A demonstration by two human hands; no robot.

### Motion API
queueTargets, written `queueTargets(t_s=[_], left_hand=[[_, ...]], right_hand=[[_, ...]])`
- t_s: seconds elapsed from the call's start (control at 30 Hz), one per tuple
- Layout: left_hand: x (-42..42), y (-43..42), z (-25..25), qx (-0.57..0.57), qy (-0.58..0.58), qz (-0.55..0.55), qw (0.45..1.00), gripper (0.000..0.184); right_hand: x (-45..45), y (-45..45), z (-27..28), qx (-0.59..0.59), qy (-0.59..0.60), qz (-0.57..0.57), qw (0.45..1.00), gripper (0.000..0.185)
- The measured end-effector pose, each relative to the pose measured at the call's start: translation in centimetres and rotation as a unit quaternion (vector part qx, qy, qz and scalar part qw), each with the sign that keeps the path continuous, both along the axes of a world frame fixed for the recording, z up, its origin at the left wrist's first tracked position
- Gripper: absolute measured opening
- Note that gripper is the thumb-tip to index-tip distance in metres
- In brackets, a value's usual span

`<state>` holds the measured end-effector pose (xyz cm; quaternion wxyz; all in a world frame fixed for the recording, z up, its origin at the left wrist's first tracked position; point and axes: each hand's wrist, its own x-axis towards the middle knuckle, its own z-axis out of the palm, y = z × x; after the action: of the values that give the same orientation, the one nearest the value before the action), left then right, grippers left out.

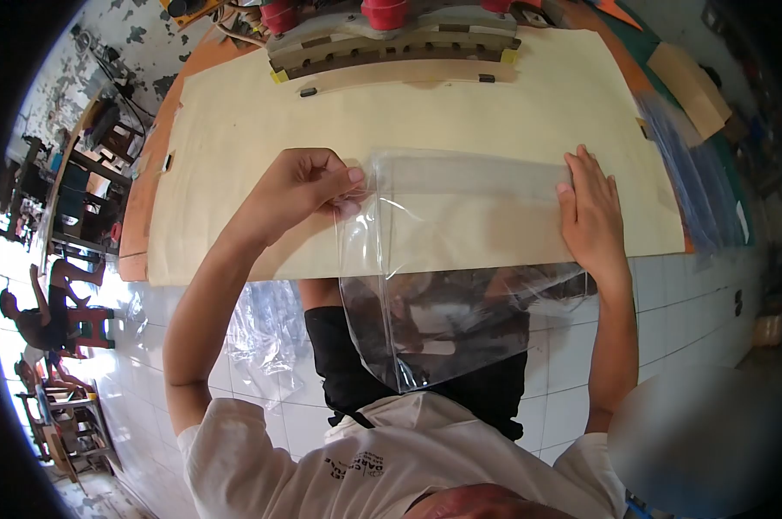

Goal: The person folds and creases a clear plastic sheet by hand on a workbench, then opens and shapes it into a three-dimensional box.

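Note:
A clear plastic sheet or bag lies partly on the pale yellow board, and its lower part hangs over the near edge above my lap. My left hand pinches its upper left corner between thumb and fingers. At the opposite side, my right hand rests with extended fingers on the plastic's right edge, thumb slightly apart. A vertical fold or seam runs down the left part of the plastic.
Beyond the board's far side stands a machine with a long bar and red parts. Stacked clear plastic and a cardboard piece lie at the right. More plastic is low left. A seated person is far left.

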<state>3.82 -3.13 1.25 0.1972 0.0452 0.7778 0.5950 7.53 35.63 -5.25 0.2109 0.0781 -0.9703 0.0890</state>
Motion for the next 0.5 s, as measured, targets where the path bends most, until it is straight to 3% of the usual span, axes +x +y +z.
queueTargets(t_s=[0.5], left_hand=[[-0.7,-0.6,1.3,-0.089,0.035,-0.044,0.994,0.024]], right_hand=[[-0.1,-0.1,0.1,-0.009,-0.001,-0.007,1.0,0.042]])
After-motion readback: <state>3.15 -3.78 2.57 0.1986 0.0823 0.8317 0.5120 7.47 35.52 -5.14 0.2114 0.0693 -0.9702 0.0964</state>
